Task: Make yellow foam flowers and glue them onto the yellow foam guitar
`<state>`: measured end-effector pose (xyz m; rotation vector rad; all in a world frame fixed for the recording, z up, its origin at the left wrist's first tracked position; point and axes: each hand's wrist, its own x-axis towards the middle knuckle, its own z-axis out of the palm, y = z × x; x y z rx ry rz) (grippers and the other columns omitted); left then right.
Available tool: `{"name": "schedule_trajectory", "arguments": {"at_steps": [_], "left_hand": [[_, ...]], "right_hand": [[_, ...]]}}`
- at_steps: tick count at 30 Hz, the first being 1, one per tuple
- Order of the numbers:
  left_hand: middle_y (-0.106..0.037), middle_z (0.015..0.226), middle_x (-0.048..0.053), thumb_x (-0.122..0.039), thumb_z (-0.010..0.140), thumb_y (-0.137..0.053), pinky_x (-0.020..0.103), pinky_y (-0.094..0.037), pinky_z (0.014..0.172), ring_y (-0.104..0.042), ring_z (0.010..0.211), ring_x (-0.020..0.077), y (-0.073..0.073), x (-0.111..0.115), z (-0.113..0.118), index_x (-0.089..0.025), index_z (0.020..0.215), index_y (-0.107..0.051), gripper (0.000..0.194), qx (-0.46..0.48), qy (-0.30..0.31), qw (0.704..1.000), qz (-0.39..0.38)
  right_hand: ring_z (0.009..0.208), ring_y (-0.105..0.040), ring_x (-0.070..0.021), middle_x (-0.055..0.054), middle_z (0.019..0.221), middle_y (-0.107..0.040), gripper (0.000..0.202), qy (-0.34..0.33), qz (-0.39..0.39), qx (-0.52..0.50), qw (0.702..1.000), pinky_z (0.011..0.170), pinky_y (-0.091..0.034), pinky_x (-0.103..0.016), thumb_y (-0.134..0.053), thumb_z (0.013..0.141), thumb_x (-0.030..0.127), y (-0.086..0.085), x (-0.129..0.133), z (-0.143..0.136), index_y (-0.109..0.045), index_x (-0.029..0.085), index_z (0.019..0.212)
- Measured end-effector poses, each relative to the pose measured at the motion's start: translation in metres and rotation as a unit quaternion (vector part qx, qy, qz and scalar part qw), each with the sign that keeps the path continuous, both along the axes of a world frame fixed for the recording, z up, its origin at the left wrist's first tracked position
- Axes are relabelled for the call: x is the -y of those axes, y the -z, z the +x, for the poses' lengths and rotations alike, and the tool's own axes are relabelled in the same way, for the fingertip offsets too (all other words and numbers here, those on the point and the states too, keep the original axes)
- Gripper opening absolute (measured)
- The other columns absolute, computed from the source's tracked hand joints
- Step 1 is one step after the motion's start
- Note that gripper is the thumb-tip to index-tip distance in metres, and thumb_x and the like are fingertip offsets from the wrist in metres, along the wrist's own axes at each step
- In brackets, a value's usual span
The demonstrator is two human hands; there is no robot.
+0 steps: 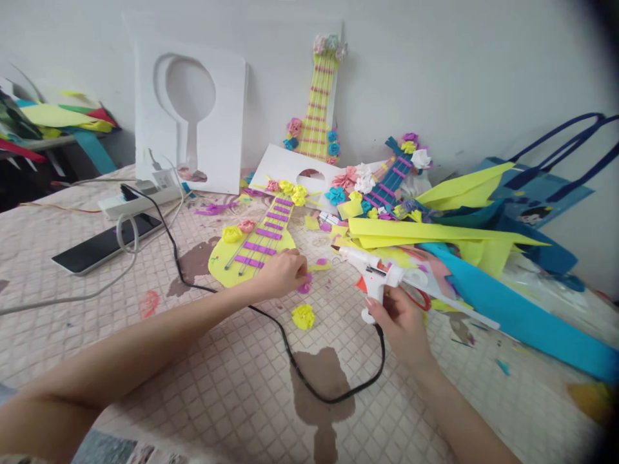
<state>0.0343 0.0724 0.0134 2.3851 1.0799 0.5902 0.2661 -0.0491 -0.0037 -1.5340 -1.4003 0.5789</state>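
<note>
My right hand (403,322) is closed around the handle of a white hot glue gun (374,270), whose nozzle points left above the table. A black cord runs from the gun's base. My left hand (285,274) is curled closed at the right edge of a yellow paper guitar (227,258) with purple strips and grey strings. A purple paper flower (304,284) is at its fingertips; whether they grip it is hidden. A loose yellow paper flower (303,316) lies on the table between my hands. Other paper flowers (286,189) sit on the guitar's neck and left side.
A white board with a guitar cutout (227,122) leans on the wall, beside a taller decorated guitar (316,109). A phone (106,243) and power strip (140,201) are left. Blue paper (522,316), yellow sheets and a blue bag (541,193) crowd the right. The black cord (285,335) crosses the front.
</note>
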Motion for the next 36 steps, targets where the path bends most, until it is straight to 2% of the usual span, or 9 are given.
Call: {"name": "schedule_trajectory", "arguments": {"at_steps": [6, 12, 15, 19, 21, 23, 26, 30, 36], "left_hand": [[-0.062, 0.067, 0.003, -0.019, 0.073, -0.057, 0.025, -0.042, 0.055, -0.057, 0.061, 0.0142, 0.003, -0.009, -0.009, -0.016, 0.068, -0.059, 0.006, 0.066, -0.021, 0.995, -0.066], [-0.067, 0.068, 0.004, -0.023, 0.077, -0.058, 0.025, -0.049, 0.055, -0.063, 0.062, 0.0152, 0.005, -0.015, -0.02, -0.016, 0.074, -0.058, 0.007, 0.11, -0.003, 0.986, -0.124], [-0.066, 0.076, 0.006, -0.017, 0.077, -0.057, 0.031, -0.051, 0.065, -0.063, 0.071, 0.0184, 0.003, -0.01, -0.021, -0.016, 0.082, -0.059, 0.005, 0.112, -0.028, 0.989, -0.088], [-0.059, 0.105, 0.009, -0.008, 0.074, -0.055, 0.043, -0.041, 0.092, -0.053, 0.105, 0.0269, -0.003, -0.005, -0.018, -0.017, 0.097, -0.059, 0.025, 0.096, -0.062, 0.993, 0.031], [-0.058, 0.105, 0.009, -0.008, 0.077, -0.054, 0.043, -0.04, 0.091, -0.051, 0.105, 0.0267, -0.005, -0.005, -0.017, -0.017, 0.095, -0.06, 0.021, 0.054, -0.053, 0.992, 0.104], [-0.061, 0.093, 0.008, -0.012, 0.08, -0.053, 0.039, -0.043, 0.084, -0.054, 0.093, 0.0239, -0.005, -0.006, -0.018, -0.015, 0.084, -0.061, 0.01, 0.011, -0.034, 0.99, 0.14], [-0.062, 0.079, 0.005, -0.017, 0.079, -0.059, 0.033, -0.044, 0.076, -0.056, 0.081, 0.02, -0.005, -0.005, -0.019, -0.016, 0.073, -0.062, 0.007, -0.015, 0.009, 0.992, 0.124], [-0.065, 0.083, 0.004, -0.018, 0.074, -0.063, 0.029, -0.044, 0.073, -0.057, 0.079, 0.0178, -0.001, -0.001, -0.019, -0.017, 0.082, -0.063, 0.008, -0.027, 0.058, 0.993, 0.101], [-0.066, 0.074, 0.002, -0.01, 0.074, -0.054, 0.026, -0.044, 0.065, -0.059, 0.074, 0.0164, 0.004, -0.005, -0.014, -0.017, 0.087, -0.062, 0.016, -0.007, 0.012, 0.997, 0.078]], "right_hand": [[0.064, -0.056, -0.0177, -0.003, 0.076, -0.063, 0.029, -0.004, -0.006, -0.018, 1.0, 0.058, -0.047, -0.029, -0.061, 0.079, 0.042, -0.001, 0.001, -0.002, -0.06, 0.02, 0.096], [0.061, -0.053, -0.0158, -0.002, 0.073, -0.06, 0.025, -0.007, -0.026, -0.044, 0.999, 0.055, -0.045, -0.027, -0.061, 0.079, 0.04, -0.002, 0.001, -0.005, -0.06, 0.02, 0.092], [0.062, -0.052, -0.0153, -0.001, 0.073, -0.06, 0.023, -0.015, -0.027, -0.058, 0.998, 0.055, -0.044, -0.026, -0.06, 0.079, 0.04, -0.004, 0.001, -0.007, -0.059, 0.02, 0.091], [0.063, -0.052, -0.0149, -0.001, 0.075, -0.059, 0.023, -0.021, -0.021, -0.062, 0.998, 0.057, -0.045, -0.025, -0.06, 0.08, 0.039, -0.006, 0.001, -0.01, -0.06, 0.02, 0.092], [0.063, -0.052, -0.0149, -0.001, 0.075, -0.059, 0.022, -0.023, -0.02, -0.063, 0.998, 0.057, -0.045, -0.026, -0.06, 0.08, 0.039, -0.006, 0.001, -0.01, -0.06, 0.02, 0.092], [0.062, -0.052, -0.0147, -0.001, 0.075, -0.059, 0.022, -0.027, -0.019, -0.069, 0.997, 0.056, -0.045, -0.026, -0.06, 0.08, 0.038, -0.005, 0.001, -0.009, -0.059, 0.02, 0.092], [0.061, -0.052, -0.0144, 0.0, 0.072, -0.058, 0.02, -0.03, -0.021, -0.077, 0.996, 0.055, -0.044, -0.025, -0.061, 0.08, 0.038, -0.005, 0.002, -0.009, -0.059, 0.021, 0.091], [0.06, -0.051, -0.0139, 0.001, 0.07, -0.057, 0.018, -0.028, -0.023, -0.076, 0.996, 0.054, -0.042, -0.025, -0.061, 0.079, 0.038, -0.007, 0.002, -0.01, -0.059, 0.022, 0.088], [0.06, -0.05, -0.0131, 0.002, 0.07, -0.057, 0.019, -0.029, -0.025, -0.083, 0.996, 0.054, -0.042, -0.025, -0.061, 0.08, 0.038, -0.007, 0.002, -0.01, -0.059, 0.022, 0.09]]}}
